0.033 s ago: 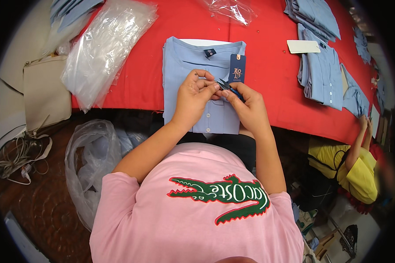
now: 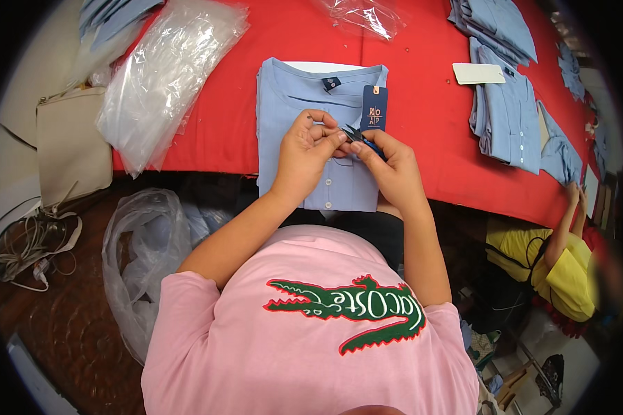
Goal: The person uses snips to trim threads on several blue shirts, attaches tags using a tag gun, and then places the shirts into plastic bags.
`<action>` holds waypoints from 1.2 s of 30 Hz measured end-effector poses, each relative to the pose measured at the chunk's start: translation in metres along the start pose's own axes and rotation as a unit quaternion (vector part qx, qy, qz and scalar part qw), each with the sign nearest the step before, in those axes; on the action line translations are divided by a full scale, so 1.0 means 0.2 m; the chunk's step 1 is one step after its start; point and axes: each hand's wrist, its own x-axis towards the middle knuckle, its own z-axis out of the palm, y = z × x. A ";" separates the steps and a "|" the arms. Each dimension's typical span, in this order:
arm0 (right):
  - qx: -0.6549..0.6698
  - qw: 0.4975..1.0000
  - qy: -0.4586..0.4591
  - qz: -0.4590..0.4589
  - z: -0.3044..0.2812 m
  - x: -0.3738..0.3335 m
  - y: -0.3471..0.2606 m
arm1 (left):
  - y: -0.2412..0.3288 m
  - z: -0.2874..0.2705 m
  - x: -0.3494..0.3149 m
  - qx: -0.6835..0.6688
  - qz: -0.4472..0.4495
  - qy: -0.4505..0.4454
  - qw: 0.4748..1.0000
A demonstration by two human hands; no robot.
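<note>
A folded light-blue shirt (image 2: 277, 128) with white buttons lies in front of me at the table's near edge. A dark navy hang tag (image 2: 374, 104) rests at its right shoulder. My right hand (image 2: 399, 169) is closed around small blue-handled thread snips (image 2: 351, 133), their dark blades pointing left toward my other fingers. Over the middle of the shirt, my left hand (image 2: 301, 160) is closed, thumb against fingertips right beside the blades. Whatever it pinches is too small to make out.
Clear plastic bags (image 2: 169, 76) lie on the red-covered table (image 2: 422, 124) at left. Folded blue shirts (image 2: 498, 114) are stacked at right, a blank white card (image 2: 479, 73) on them. Another person in yellow (image 2: 567, 277) works at far right. A large plastic bag (image 2: 145, 256) stands below the table.
</note>
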 end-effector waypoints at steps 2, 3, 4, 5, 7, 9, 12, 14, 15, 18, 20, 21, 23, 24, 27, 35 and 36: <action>0.044 0.999 -0.014 0.002 -0.01 0.01 0.00 | -0.01 0.00 0.00 0.001 0.013 0.002 1.000; 0.067 0.998 -0.020 0.003 -0.01 0.01 0.00 | -0.02 0.00 0.00 0.001 0.020 0.003 1.000; 0.074 0.997 -0.032 0.015 -0.02 0.02 0.01 | -0.02 0.01 -0.01 -0.002 0.023 0.006 1.000; 0.081 0.995 -0.043 0.027 -0.04 0.02 0.01 | -0.02 0.02 -0.01 -0.004 0.027 0.009 1.000; 0.101 0.992 -0.055 0.045 -0.06 0.04 0.04 | -0.01 0.03 -0.01 -0.004 0.026 0.015 1.000; 0.128 0.989 -0.054 0.055 -0.06 0.05 0.09 | 0.00 0.04 -0.01 0.000 0.016 0.022 1.000; 0.127 0.991 -0.024 0.030 -0.04 0.05 0.08 | -0.03 0.02 -0.01 0.018 0.027 0.019 0.999; 0.204 0.978 0.012 0.032 -0.07 0.05 0.10 | -0.01 0.02 0.00 0.033 0.015 0.018 0.999; 0.242 0.969 0.030 0.032 -0.10 0.05 0.12 | -0.01 0.01 0.00 0.041 0.008 0.017 0.999; 0.299 0.945 0.132 0.010 -0.20 0.06 0.17 | 0.02 0.05 -0.05 -0.012 0.096 0.047 0.994; 0.250 0.946 0.206 -0.006 -0.30 0.06 0.24 | 0.06 0.01 -0.08 0.007 0.144 0.031 0.989; 0.225 0.944 0.241 -0.013 -0.34 0.06 0.27 | 0.08 -0.03 -0.09 0.017 0.168 0.023 0.985; 0.055 0.944 0.321 -0.043 -0.39 0.05 0.32 | 0.11 -0.13 -0.09 0.085 0.216 0.065 0.971; -0.031 0.932 0.357 -0.057 -0.41 0.05 0.34 | 0.13 -0.19 -0.09 0.119 0.239 0.087 0.960; -0.246 0.902 0.352 -0.055 -0.46 0.01 0.34 | 0.17 -0.37 -0.07 0.167 0.224 0.165 0.946; -0.285 0.876 0.329 -0.209 -0.33 0.05 0.22 | 0.15 -0.49 -0.15 0.237 0.198 0.174 0.935; -0.252 0.895 0.300 -0.212 -0.28 0.04 0.19 | 0.11 -0.52 -0.15 0.317 0.207 0.149 0.913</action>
